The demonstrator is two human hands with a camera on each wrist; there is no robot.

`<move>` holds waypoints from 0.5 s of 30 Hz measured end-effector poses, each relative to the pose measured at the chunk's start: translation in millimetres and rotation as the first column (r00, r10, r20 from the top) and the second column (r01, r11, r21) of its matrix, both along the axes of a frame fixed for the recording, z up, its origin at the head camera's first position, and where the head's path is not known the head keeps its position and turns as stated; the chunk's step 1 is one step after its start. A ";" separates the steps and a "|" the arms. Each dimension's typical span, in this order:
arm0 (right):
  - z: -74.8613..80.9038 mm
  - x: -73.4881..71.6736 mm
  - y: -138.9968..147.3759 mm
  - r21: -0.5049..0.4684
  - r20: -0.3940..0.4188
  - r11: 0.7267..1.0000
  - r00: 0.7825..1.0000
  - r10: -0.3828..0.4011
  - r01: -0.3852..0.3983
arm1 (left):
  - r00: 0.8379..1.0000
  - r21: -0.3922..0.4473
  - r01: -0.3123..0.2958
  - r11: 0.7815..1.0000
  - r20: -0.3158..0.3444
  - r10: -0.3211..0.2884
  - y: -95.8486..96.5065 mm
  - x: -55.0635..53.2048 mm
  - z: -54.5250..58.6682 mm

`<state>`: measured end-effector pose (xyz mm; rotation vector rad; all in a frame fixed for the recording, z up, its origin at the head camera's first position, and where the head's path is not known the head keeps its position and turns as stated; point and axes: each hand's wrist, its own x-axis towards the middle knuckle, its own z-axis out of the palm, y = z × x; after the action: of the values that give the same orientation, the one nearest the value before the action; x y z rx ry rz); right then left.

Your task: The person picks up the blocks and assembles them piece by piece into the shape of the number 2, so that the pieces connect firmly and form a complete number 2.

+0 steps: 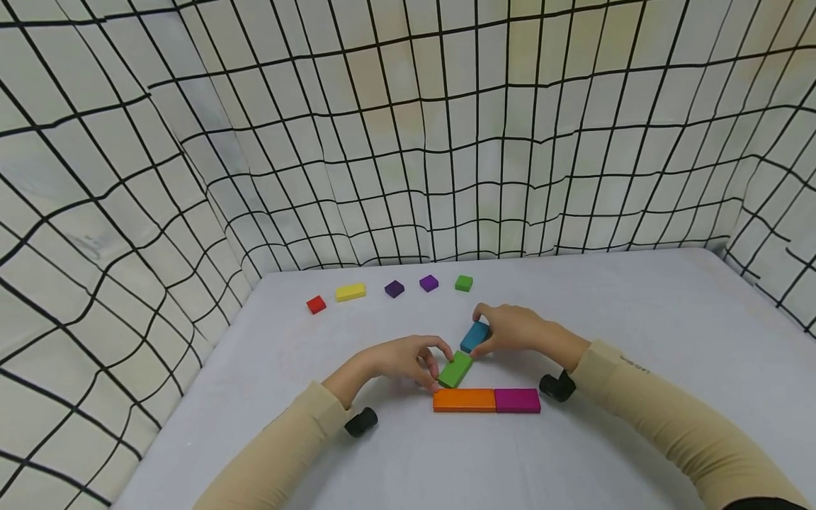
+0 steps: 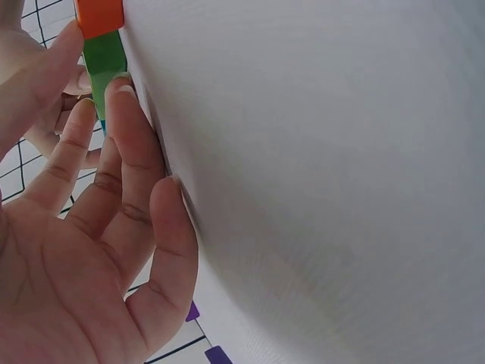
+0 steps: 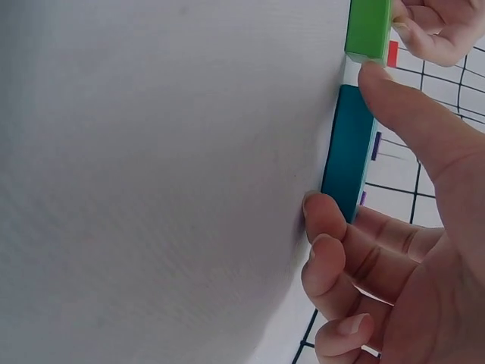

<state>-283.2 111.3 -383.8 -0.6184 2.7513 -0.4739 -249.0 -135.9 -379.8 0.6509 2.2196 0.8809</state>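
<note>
On the table, left hand pinches green block; right hand, partly hidden blue block.

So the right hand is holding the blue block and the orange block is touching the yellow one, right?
Not quite: the orange block touches the magenta block, not the yellow one, which lies farther back, as the head view shows. The right hand does hold the blue block.
</note>
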 end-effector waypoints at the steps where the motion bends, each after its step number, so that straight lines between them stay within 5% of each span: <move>1: 0.3 0.0 -0.2 0.003 0.000 1.000 1.000 -0.002 0.002 | 1.000 0.000 0.000 1.000 0.001 0.000 0.0 0.0 0.4; 15: 0.6 0.8 -1.1 0.055 -0.021 0.998 1.000 0.004 -0.002 | 1.000 -0.001 -0.002 1.000 0.002 0.002 1.2 0.7 1.3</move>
<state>-282.4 110.1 -383.2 -0.6172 2.7725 -0.3913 -248.3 -134.8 -378.5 0.6477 2.2193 0.8806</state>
